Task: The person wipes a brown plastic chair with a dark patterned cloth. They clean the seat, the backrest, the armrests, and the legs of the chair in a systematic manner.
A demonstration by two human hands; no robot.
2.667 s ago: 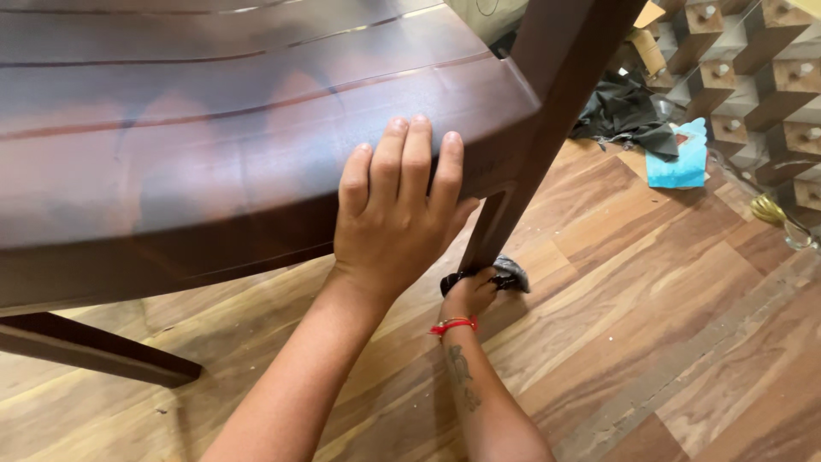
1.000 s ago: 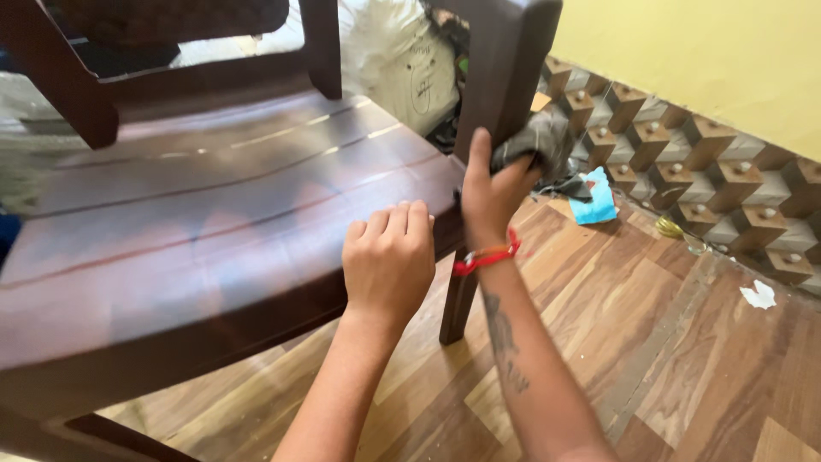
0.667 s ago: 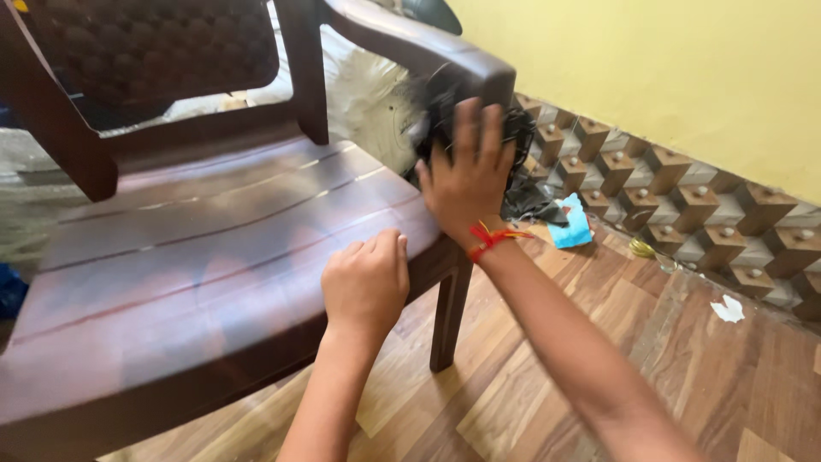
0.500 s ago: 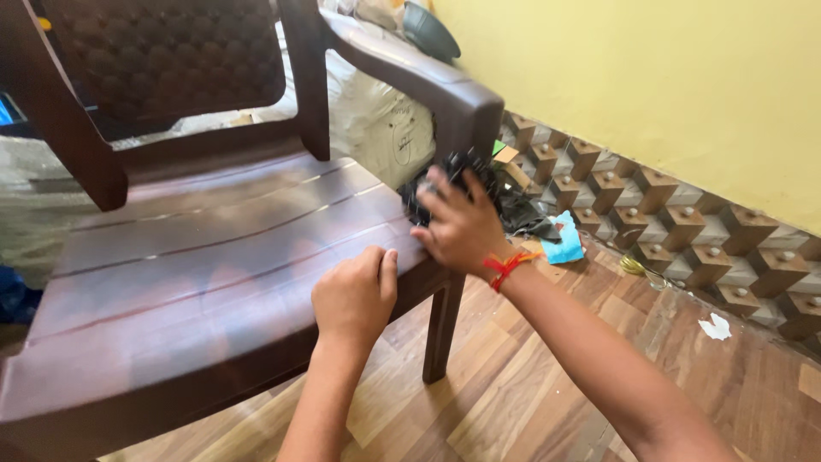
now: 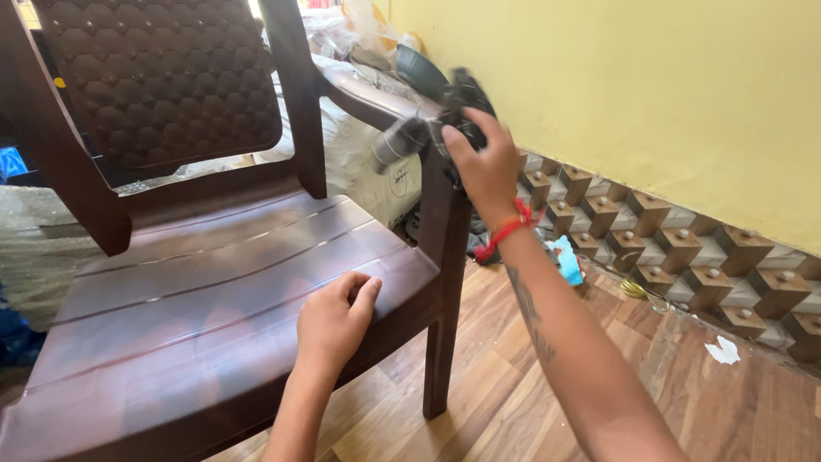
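Observation:
A dark brown plastic chair (image 5: 197, 282) with a quilted backrest fills the left of the head view. My right hand (image 5: 483, 162), with a red thread at the wrist, grips a dark grey cloth (image 5: 428, 124) pressed on the front end of the chair's right armrest (image 5: 363, 94). My left hand (image 5: 332, 321) rests on the front edge of the seat with its fingers curled, holding nothing.
The floor (image 5: 530, 385) has wood-pattern tiles. A yellow wall (image 5: 650, 94) with a block-pattern tile skirting runs along the right. A blue cloth scrap (image 5: 568, 261) and a white scrap (image 5: 725, 351) lie near the skirting. White sacks (image 5: 359, 162) sit behind the chair.
My right hand has carried the cloth from the chair's front leg up along the armrest post to the top of the armrest. My left hand has stayed on the seat edge.

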